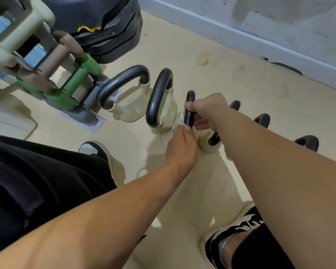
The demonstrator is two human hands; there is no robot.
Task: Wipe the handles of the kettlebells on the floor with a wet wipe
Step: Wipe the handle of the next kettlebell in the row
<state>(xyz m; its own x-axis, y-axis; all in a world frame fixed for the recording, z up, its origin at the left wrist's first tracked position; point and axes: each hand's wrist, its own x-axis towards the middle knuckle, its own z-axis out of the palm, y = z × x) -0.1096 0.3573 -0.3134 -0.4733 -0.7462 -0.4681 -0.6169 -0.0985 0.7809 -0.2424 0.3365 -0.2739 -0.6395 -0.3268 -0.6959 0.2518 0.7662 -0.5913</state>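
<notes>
Several cream kettlebells with black handles stand in a row on the floor. My right hand [206, 111] grips the handle of the third kettlebell [190, 105] from the left. My left hand [180, 150] pinches a white wet wipe [179, 121] against the lower part of that same handle. The first kettlebell [128, 105], marked 8, and the second kettlebell [163, 105] stand to the left, untouched. Two more black handles [262, 119] show behind my right forearm, their bodies hidden.
A rack of cream, brown and green dumbbells [52, 74] leans in at the upper left. A stack of black weight plates [109, 30] stands behind it. A grey wall with skirting [260, 43] runs along the right. My shoes [239, 230] are on the beige floor.
</notes>
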